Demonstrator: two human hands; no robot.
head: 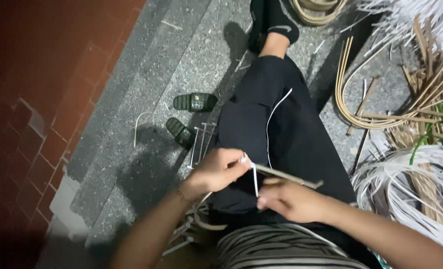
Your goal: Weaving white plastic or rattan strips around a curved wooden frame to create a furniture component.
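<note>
My left hand (pixel 217 171) pinches the end of a thin white strip (pixel 255 178) against a slim bamboo stick (pixel 286 176). My right hand (pixel 288 200) grips the same stick from below, over my lap. The stick points to the right, across my black trouser leg (pixel 281 124). A long white strip (pixel 274 119) runs up along that leg.
A pair of dark green slippers (pixel 189 114) lies on the grey stone floor (pixel 181 60). Coils of white strips (pixel 410 189) and bent bamboo splints (pixel 381 99) pile up at the right. A small white wire frame (pixel 201 142) stands by my left knee. Red brick paving (pixel 42 99) is at the left.
</note>
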